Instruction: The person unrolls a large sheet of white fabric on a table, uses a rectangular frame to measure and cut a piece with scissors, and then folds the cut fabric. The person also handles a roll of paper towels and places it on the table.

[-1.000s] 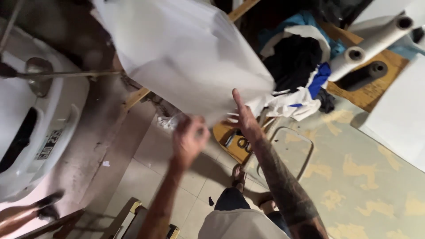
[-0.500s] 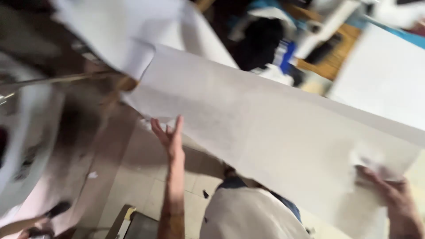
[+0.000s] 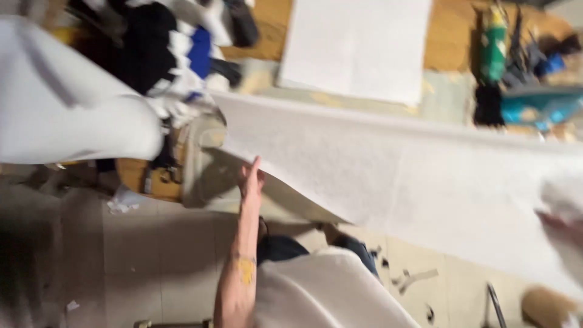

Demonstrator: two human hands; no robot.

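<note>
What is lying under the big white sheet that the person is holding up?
Under the white sheet a tiled floor with small scraps shows, beside the left hand. Whatever lies further right is covered.

Dim, warm light (heavy motion blur throughout).

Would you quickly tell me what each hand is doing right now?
Left hand: open, fingers straight, at the white sheet's lower edge.
Right hand: blurred, grip cannot be told.
</note>
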